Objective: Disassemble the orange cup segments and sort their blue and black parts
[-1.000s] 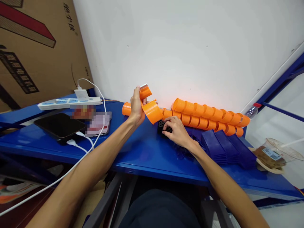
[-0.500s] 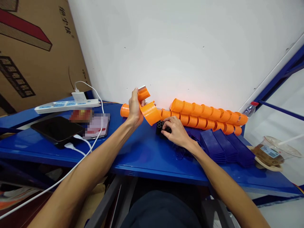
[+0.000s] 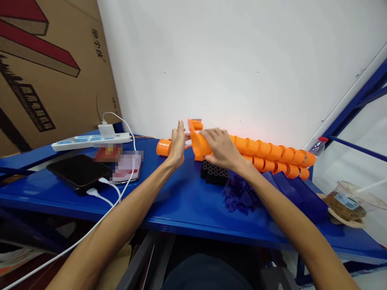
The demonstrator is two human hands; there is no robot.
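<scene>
My right hand (image 3: pixel 222 148) is closed around a curved orange plastic piece (image 3: pixel 198 146), which is slightly blurred, above the back of the table. Just left of it, my left hand (image 3: pixel 177 147) is held upright with its fingers stretched out; some fingertips reach towards the orange piece, and I cannot tell whether they touch it. Behind my left hand lies an orange cylinder (image 3: pixel 163 147), partly covered. Below my right hand sits a block of black tube-like parts (image 3: pixel 214 173). Loose dark-blue plastic pieces (image 3: pixel 240 193) lie under my right forearm.
Stacked rows of orange cylinders (image 3: pixel 275 152) run along the wall to the right. Stacked blue sheets (image 3: pixel 298 193), a drink cup (image 3: pixel 347 199) and a bottle (image 3: pixel 319 147) stand rightward. Leftward are a power strip (image 3: pixel 90 141), a phone (image 3: pixel 128 167), a black device (image 3: pixel 77 171) and white cables.
My right hand has left the black parts and risen to grip the orange piece. My left hand has let go of it and straightened its fingers. The view has shifted slightly.
</scene>
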